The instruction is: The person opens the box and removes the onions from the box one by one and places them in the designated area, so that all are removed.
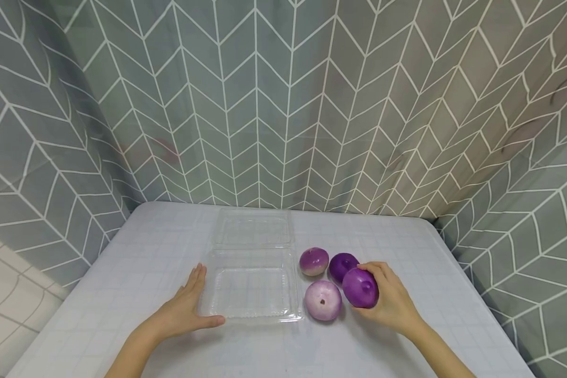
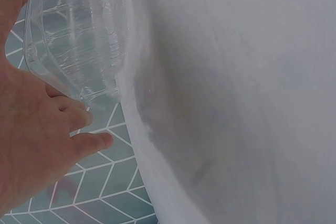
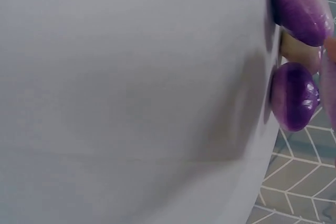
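Note:
My right hand (image 1: 392, 302) grips a glossy purple onion (image 1: 360, 287), lifted a little above the table; just a sliver of it shows at the right wrist view's edge. Three more onions sit close by: a pale pinkish one (image 1: 323, 300), a purple and cream one (image 1: 314, 261) and a dark purple one (image 1: 342, 265). To their left lies a clear plastic clamshell box (image 1: 250, 289), its lid (image 1: 252, 231) folded back flat. My left hand (image 1: 181, 310) rests at the box's near left corner, thumb and fingers spread. In the left wrist view the fingers lie along the box wall (image 2: 79, 30).
A white table (image 1: 137, 252) with a faint grid pattern carries everything. Grey curtains (image 1: 274, 105) with white chevron lines hang behind it and along both sides. White tiles (image 1: 9, 299) show at the lower left.

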The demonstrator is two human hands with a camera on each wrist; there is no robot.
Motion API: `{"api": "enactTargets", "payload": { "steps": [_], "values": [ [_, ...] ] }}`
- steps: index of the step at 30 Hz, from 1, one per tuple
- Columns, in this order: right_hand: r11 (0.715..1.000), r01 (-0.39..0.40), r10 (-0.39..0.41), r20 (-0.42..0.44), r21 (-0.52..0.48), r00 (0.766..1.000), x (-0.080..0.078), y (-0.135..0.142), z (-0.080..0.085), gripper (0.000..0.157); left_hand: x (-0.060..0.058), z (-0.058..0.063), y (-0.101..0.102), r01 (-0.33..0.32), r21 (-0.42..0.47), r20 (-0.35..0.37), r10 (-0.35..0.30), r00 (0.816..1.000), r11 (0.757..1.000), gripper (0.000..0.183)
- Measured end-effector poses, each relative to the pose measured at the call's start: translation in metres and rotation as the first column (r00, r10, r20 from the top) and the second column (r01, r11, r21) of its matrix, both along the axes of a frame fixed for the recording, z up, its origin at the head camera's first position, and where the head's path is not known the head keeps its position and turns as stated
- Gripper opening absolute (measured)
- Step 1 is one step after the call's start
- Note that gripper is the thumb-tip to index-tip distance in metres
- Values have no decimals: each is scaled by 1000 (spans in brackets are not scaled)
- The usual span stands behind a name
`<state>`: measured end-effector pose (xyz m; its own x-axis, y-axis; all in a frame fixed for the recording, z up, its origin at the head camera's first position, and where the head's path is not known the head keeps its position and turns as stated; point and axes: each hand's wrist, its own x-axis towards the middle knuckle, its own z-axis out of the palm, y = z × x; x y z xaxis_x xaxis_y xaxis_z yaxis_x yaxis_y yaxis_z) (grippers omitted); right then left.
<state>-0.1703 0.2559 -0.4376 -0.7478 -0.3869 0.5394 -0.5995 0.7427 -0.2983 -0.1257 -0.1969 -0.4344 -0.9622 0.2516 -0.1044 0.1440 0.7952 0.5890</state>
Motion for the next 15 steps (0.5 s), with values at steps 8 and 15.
{"api": "enactTargets", "payload": {
  "steps": [8, 15],
  "values": [
    [996, 40, -47, 77, 79, 996, 3, 0, -19, 97, -1, -2, -1, -6, 9, -5, 6, 1000, 1000, 128],
    [995, 60, -70, 122, 82, 990, 5, -5, -27, 101, -1, -3, -2, -6, 8, -15, 6, 1000, 1000, 128]
  ]
}}
